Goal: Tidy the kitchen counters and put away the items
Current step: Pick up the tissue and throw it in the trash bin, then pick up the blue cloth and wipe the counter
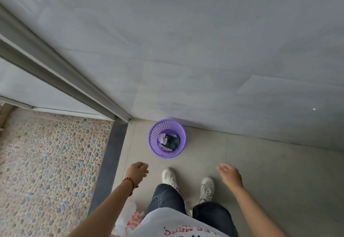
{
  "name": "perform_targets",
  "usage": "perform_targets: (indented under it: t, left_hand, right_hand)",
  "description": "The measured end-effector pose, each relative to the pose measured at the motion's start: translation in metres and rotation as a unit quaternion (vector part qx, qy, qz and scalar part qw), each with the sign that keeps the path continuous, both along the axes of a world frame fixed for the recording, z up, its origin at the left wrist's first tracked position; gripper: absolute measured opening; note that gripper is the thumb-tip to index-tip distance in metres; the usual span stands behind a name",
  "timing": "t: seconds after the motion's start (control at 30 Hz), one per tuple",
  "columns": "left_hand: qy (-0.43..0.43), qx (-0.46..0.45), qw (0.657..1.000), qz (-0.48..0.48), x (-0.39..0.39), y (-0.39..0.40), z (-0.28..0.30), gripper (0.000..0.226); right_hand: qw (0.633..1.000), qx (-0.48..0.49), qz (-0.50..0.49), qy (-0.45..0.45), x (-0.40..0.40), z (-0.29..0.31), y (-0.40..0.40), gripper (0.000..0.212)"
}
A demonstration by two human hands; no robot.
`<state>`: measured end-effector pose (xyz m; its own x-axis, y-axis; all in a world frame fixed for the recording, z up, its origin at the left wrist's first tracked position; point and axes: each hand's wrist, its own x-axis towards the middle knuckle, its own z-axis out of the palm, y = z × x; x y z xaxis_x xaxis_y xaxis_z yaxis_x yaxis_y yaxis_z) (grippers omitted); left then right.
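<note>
Below the wall: purple waste basket [167, 137] on the floor tiles [260, 162], rubbish inside.
Left hand [137, 171]: loosely curled, holding nothing, near the basket.
Right hand [230, 175]: fingers relaxed, spread, holding nothing.
Feet: white shoes [169, 178] between the hands.

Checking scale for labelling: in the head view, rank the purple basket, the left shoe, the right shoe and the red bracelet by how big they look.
1. purple basket
2. left shoe and right shoe, which look alike
3. red bracelet
</note>
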<state>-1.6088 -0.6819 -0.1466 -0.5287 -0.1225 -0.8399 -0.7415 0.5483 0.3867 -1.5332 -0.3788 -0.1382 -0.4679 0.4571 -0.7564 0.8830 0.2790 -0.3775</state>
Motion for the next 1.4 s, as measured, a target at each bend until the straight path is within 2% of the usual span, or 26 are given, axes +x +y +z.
perform_targets:
  t: [0.1, 0.27, 0.43, 0.53, 0.67, 0.8, 0.93, 1.2, 1.3, 1.4]
  left_hand:
    - [0.017, -0.001, 0.998, -0.064, -0.006, 0.026, 0.007, 0.024]
    - [0.033, -0.002, 0.986, -0.165, -0.005, 0.089, 0.02, 0.022]
    - [0.038, 0.01, 0.966, -0.257, 0.027, 0.192, 0.035, 0.017]
    - [0.034, 0.027, 0.948, -0.316, 0.057, 0.265, 0.039, 0.015]
    - [0.044, 0.047, 0.907, -0.416, 0.098, 0.36, 0.038, 0.018]
    - [0.046, 0.064, 0.872, -0.483, 0.129, 0.445, 0.046, 0.012]
    - [0.034, 0.064, 0.822, -0.565, 0.157, 0.532, 0.037, 0.019]
    - [-0.014, 0.065, 0.776, -0.627, 0.192, 0.705, 0.013, 0.02]
    - [-0.014, 0.058, 0.754, -0.654, 0.201, 0.769, 0.016, 0.027]
    - [-0.021, 0.066, 0.731, -0.679, 0.219, 0.828, 0.023, 0.019]
  right_hand:
    - [0.997, -0.001, -0.071, -0.013, 0.052, -0.003, 0.039, 0.033]
    - [0.991, 0.016, -0.133, -0.015, 0.131, 0.001, 0.085, 0.034]
    - [0.979, -0.002, -0.203, -0.001, 0.22, 0.004, 0.123, 0.035]
    - [0.959, -0.007, -0.285, 0.001, 0.28, 0.008, 0.152, 0.033]
    - [0.904, 0.005, -0.428, 0.01, 0.359, 0.008, 0.187, 0.033]
    - [0.84, 0.001, -0.542, 0.024, 0.411, 0.007, 0.208, 0.033]
    - [0.758, -0.026, -0.649, 0.052, 0.443, 0.001, 0.224, 0.03]
    - [0.596, -0.006, -0.791, 0.138, 0.472, 0.006, 0.337, 0.008]
    - [0.574, 0.016, -0.806, 0.143, 0.486, 0.015, 0.388, 0.011]
    - [0.562, 0.05, -0.813, 0.144, 0.504, 0.014, 0.432, 0.018]
